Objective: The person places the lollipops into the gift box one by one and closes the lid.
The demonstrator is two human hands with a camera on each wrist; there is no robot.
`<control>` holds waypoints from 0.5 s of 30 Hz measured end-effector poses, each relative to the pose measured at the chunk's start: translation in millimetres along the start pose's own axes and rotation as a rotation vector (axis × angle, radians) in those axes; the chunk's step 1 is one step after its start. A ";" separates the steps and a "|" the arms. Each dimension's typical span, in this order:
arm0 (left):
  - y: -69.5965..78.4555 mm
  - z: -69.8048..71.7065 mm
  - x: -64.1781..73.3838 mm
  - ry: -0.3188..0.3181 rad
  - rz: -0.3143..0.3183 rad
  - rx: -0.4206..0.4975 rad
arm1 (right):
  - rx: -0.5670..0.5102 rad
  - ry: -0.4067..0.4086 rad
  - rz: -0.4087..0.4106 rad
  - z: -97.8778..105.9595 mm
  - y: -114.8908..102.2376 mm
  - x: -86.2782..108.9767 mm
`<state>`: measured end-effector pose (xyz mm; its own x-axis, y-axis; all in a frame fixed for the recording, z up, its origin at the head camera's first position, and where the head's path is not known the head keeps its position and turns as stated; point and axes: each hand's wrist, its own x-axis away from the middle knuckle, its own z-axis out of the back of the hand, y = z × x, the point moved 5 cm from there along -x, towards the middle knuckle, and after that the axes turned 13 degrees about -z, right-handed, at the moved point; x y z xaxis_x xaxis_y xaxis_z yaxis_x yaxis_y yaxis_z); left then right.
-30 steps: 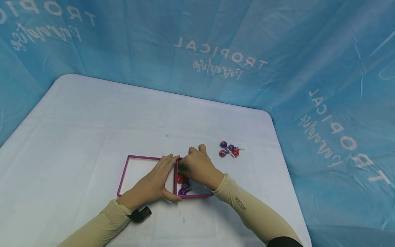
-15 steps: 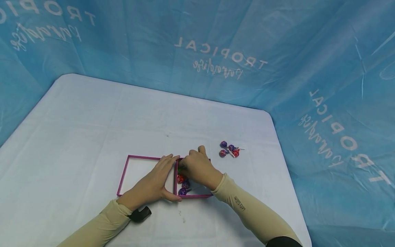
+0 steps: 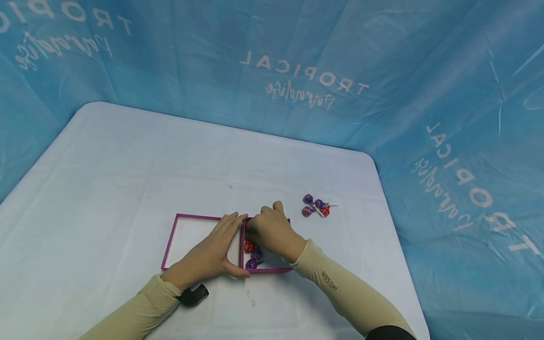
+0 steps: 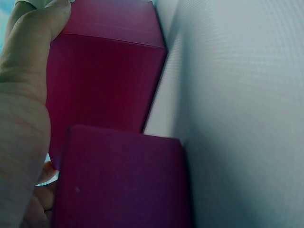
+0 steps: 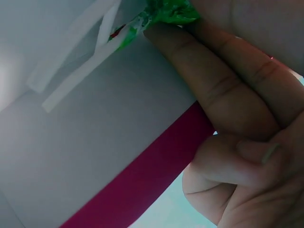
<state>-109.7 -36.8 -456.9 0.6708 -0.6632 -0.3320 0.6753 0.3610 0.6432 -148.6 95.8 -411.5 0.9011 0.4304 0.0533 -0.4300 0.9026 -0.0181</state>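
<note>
My right hand [image 3: 276, 233] reaches into the right-hand magenta box [image 3: 269, 270]. It pinches a green-wrapped lollipop [image 5: 173, 10], whose white stick [image 5: 80, 73] shows in the right wrist view. Inside the same box, along its left wall, lie a red lollipop [image 3: 249, 246] and purple lollipops [image 3: 251, 264]. My left hand [image 3: 208, 255] spans this box, thumb at the near wall and fingertips at the far wall, holding it. Beneath the left palm sits a second magenta-rimmed box or lid [image 3: 169, 243], white inside, against the first. The left wrist view shows magenta outer walls [image 4: 104, 80] beside the thumb.
A small heap of purple and red lollipops [image 3: 307, 211] lies on the white-covered table [image 3: 191, 156], beyond and right of the boxes. A blue printed curtain [image 3: 204, 61] hangs behind the table and at its sides.
The right hand and forearm have shifted very slightly, staying inside the right-hand box. The left hand, both boxes and the heap of lollipops have kept their places.
</note>
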 end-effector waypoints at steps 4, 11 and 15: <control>0.2 -0.5 0.5 -0.005 0.006 0.005 | -0.001 -0.001 -0.004 0.2 0.6 1.1; 0.2 -0.5 0.7 0.000 -0.003 0.000 | -0.026 -0.001 -0.002 1.1 2.9 2.3; 0.2 -0.1 0.4 -0.003 0.001 0.002 | -0.086 -0.016 -0.008 3.6 6.8 2.6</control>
<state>-109.2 -36.9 -457.0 0.6706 -0.6650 -0.3289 0.6737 0.3602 0.6453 -149.4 103.0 -407.9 0.9032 0.4235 0.0701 -0.4157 0.9037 -0.1028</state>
